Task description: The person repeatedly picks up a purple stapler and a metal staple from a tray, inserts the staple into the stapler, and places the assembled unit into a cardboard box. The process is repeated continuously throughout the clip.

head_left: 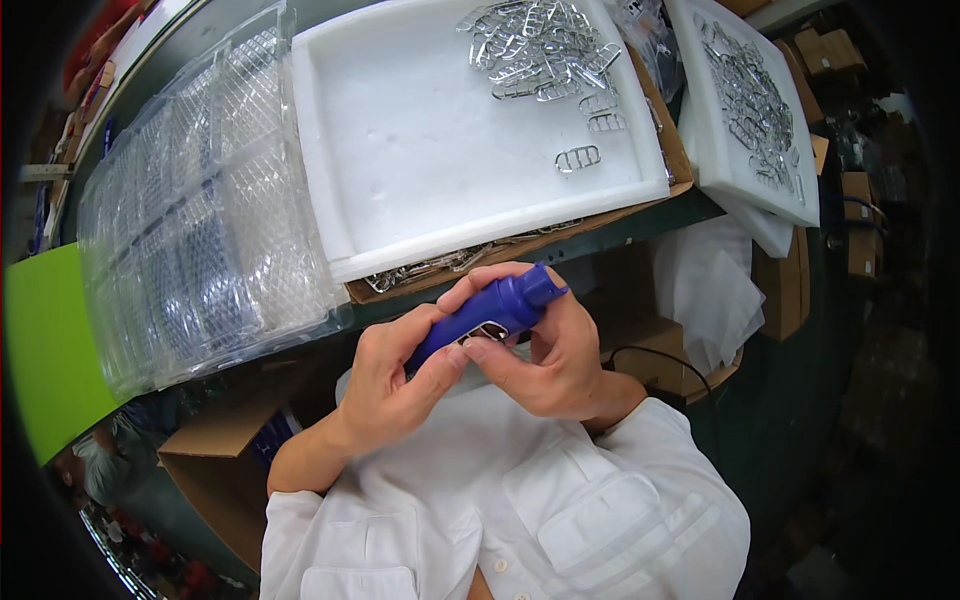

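A glossy blue-purple tube-shaped plastic body [487,308] with a narrower stepped end is held tilted in front of my chest. My left hand [398,368] wraps its lower end, thumb along the side facing me. Around the upper part curls my right hand [552,362], its thumb pressing near the middle. Between the thumb tips, a small silvery oval frame [487,332] lies against the side of the body. Whether it is seated there I cannot tell. Just beyond my hands is a white foam tray [400,130] with a heap of silvery metal frames [540,45] and one lone frame [578,158].
Stacked clear plastic trays [215,220] stand at the left beside a bright green panel [58,350]. A second foam tray [755,110] with metal pieces is at the far right. Cardboard boxes [225,430] flank me below the table edge; a white plastic bag [705,290] hangs right.
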A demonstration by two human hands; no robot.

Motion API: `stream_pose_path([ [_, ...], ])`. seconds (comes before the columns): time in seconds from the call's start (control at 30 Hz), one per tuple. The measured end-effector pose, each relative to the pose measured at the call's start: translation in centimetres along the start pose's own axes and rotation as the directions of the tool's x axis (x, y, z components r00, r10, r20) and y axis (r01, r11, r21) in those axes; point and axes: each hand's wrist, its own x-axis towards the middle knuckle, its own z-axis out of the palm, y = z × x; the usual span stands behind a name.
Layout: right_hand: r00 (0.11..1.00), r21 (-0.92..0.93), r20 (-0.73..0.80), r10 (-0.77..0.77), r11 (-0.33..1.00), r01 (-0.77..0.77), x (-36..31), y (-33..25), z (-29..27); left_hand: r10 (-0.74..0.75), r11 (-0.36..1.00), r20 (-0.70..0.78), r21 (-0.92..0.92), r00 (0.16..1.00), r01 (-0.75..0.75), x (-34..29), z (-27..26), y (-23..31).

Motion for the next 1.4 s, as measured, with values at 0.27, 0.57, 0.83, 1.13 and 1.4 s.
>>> stream_pose_path([
  [0.27, 0.987, -0.146, -0.123, -0.1, 0.986, 0.082, -0.1, 0.6, 0.4, -0.092, 0.988, -0.017, -0.129, 0.996, 0.09, 0.9, 0.7, -0.3],
  [0.57, 0.988, 0.156, -0.154, 0.008, 0.988, 0.016, -0.9, 1.0, 2.2, 0.122, 0.993, -0.209, 0.033, 0.97, -0.117, 1.2, 1.1, -1.8],
  [0.83, 0.992, 0.621, -0.108, 0.07, 0.784, 0.013, -1.1, 1.9, 1.5, -0.029, 0.982, -0.233, -0.187, 0.972, -0.016, 1.2, 1.7, 1.0],
  [1.13, 0.239, -0.875, -0.484, -0.842, 0.467, -0.128, 2.3, -5.9, -17.0, 0.054, 0.872, -0.174, -0.472, 0.983, -0.131, -0.5, -0.6, 1.0],
  [1.4, 0.776, -0.992, 0.073, -0.627, 0.031, 0.118, 6.7, -5.4, -16.7, 0.149, 0.841, -0.047, -0.519, 0.988, -0.151, -0.4, -1.1, 0.8],
])
